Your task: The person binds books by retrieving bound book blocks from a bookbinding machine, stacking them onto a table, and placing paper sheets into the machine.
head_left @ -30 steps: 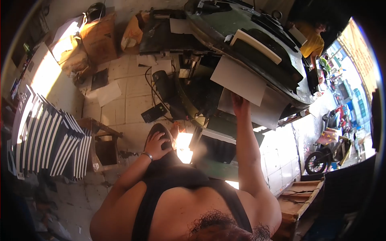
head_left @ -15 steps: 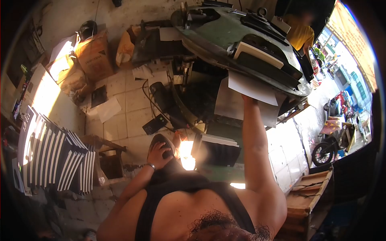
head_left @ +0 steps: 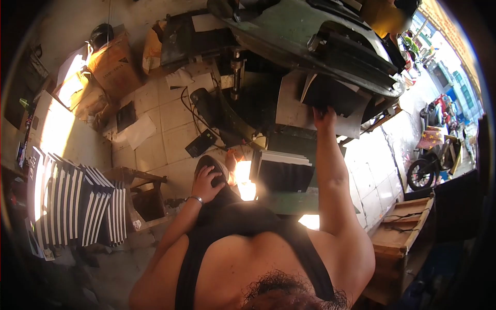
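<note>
My right hand [head_left: 324,120], arm stretched forward, grips the near edge of a black-covered book [head_left: 330,97] with thumb and fingers. Pale pages show along the book's left side. Beneath it lies a grey-white board [head_left: 290,106], just in front of a large green machine [head_left: 289,44] with a dark opening. My left hand [head_left: 208,184] rests on my knee with its fingers spread and holds nothing. Between my arms sits a stack of black-covered books [head_left: 284,173] on a green surface [head_left: 294,203].
Tall piles of dark books with white page edges [head_left: 67,201] stand at the left beside a wooden stool [head_left: 147,199]. A cardboard box [head_left: 114,70] and loose paper [head_left: 138,132] lie farther back. A wooden crate [head_left: 403,227] is at right. Someone in a yellow top [head_left: 385,18] stands behind the machine.
A white sheet showed above my right hand earlier; a black cover now shows there. The pale block in the machine's opening is gone from view. My left hand stays on my knee.
</note>
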Demonstrator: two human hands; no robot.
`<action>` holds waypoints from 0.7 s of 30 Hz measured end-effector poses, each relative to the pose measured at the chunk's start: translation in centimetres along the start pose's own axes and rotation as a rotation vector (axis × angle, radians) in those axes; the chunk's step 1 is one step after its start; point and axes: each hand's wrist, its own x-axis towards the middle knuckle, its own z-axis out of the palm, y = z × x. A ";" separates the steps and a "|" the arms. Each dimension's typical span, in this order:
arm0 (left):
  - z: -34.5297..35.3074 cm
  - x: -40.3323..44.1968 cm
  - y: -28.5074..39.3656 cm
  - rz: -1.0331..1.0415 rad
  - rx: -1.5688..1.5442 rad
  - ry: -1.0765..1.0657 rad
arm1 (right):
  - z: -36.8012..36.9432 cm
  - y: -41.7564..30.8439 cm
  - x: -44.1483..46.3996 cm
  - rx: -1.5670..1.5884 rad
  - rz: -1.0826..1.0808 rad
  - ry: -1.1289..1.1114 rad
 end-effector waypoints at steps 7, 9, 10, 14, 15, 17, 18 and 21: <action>0.6 0.0 -0.7 0.022 -0.021 0.015 | -5.9 -0.9 -6.3 -0.797 -0.049 0.051; 0.5 0.1 -0.6 0.017 -0.013 0.006 | -3.6 -2.8 -10.6 -1.089 -0.143 -0.255; 0.6 0.1 -0.5 0.012 -0.009 0.003 | -2.5 -3.7 -12.8 -1.228 -0.188 -0.417; 0.7 0.2 -0.6 -0.014 -0.033 -0.007 | 1.6 -4.6 -18.8 -1.696 -0.379 -0.735; 0.7 0.1 -0.6 -0.017 -0.021 -0.005 | 2.2 -4.4 -20.0 -1.761 -0.381 -0.789; 0.7 0.1 -0.6 -0.018 0.004 -0.002 | 2.0 -3.4 -20.5 -1.880 -0.370 -0.875; 0.8 0.0 -0.7 -0.017 -0.002 -0.002 | 0.9 -2.4 -20.1 -1.935 -0.356 -0.904; 0.8 -0.1 -0.9 -0.010 -0.026 -0.003 | -3.2 0.3 -19.6 -2.041 -0.329 -0.847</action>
